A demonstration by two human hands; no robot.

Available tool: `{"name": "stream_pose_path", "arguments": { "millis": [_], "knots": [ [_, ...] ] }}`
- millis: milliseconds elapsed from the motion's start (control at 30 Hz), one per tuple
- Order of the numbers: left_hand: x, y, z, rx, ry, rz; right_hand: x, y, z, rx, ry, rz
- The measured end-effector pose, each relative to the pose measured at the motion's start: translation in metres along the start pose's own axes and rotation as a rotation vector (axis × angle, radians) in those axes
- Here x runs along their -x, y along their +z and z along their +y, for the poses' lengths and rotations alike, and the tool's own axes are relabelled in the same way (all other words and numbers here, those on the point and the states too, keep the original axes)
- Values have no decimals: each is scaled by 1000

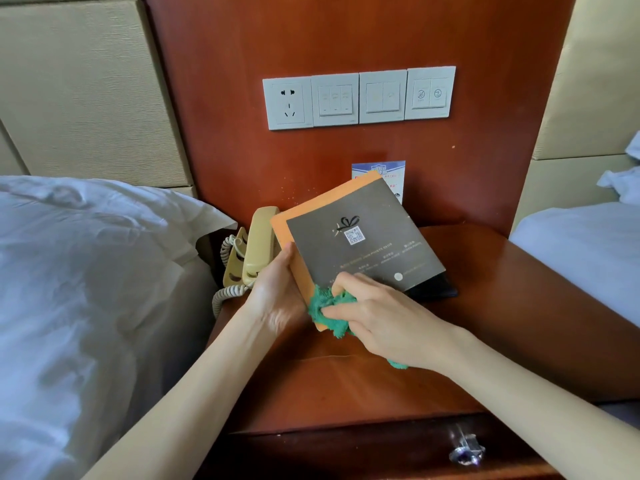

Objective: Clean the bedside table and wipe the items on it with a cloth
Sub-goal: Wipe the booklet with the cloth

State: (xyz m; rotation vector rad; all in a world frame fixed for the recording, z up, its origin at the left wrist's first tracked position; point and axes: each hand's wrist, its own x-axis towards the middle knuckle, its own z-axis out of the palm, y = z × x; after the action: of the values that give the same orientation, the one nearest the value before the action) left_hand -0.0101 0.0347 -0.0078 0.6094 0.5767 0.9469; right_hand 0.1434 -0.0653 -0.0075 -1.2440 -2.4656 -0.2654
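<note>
Here the left hand [277, 296] grips a booklet [360, 237] by its orange left edge, thumb on the front face and the fingers curled behind it, holding it tilted up off the table [519, 306]. The booklet has a dark grey cover with a small bow drawing and a QR code, and an orange sheet shows along its left and top sides. The right hand [377, 320] pinches a green cloth [329, 306], bunched between thumb and fingers, and presses it against the booklet's lower left corner, at about 7 o'clock on the cover. A scrap of the same cloth shows under the right wrist.

Under the booklet's lower right edge, at 4 o'clock from it, a black flat thing [436, 291] lies on the table; what it is cannot be told. At 9 o'clock from the booklet sits a beige phone [256, 247] at the table's left edge, its coiled cord hanging down beside it. At 12 o'clock, a blue and white card [388, 174] leans on the wood panel, half hidden behind the booklet. Higher on the panel is a row of four white plates [360, 98]: a socket at left, switches to the right.

A white pillow [86, 271] lies at 9 o'clock, another bed [588, 247] at 3 o'clock. At 6 o'clock the table's drawer bears a clear knob [465, 448].
</note>
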Motion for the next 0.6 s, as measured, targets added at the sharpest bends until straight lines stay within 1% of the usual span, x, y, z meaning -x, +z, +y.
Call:
{"name": "stream_pose_path", "arguments": {
  "millis": [33, 67, 167, 233, 300, 400, 433, 500, 600],
  "knots": [
    [0, -4, 1, 12, 8, -42, 4, 0, 1, -1, -20, -15],
    [2, -2, 2, 4, 23, -34, 7, 0, 2, 5, -35, -25],
    [-1, -1, 1, -129, 167, -49, 9, -7, 5, 17, -12, 14],
    [-3, 0, -3, -226, 238, -75, 5, -12, 9, 17, 43, 89],
    [-1, 2, -5, -292, 272, -98, -4, -15, 15, -4, 125, 186],
    [5, 7, -7, -377, 331, -154, -23, -20, 26, -113, 292, 346],
    [6, 9, -8, -416, 348, -175, -31, -21, 29, -135, 321, 388],
    [8, 12, -10, -482, 383, -214, -45, -25, 32, -104, 308, 434],
    [11, 13, -12, -540, 444, -218, -61, -30, 29, 69, 217, 395]
  ]
}}
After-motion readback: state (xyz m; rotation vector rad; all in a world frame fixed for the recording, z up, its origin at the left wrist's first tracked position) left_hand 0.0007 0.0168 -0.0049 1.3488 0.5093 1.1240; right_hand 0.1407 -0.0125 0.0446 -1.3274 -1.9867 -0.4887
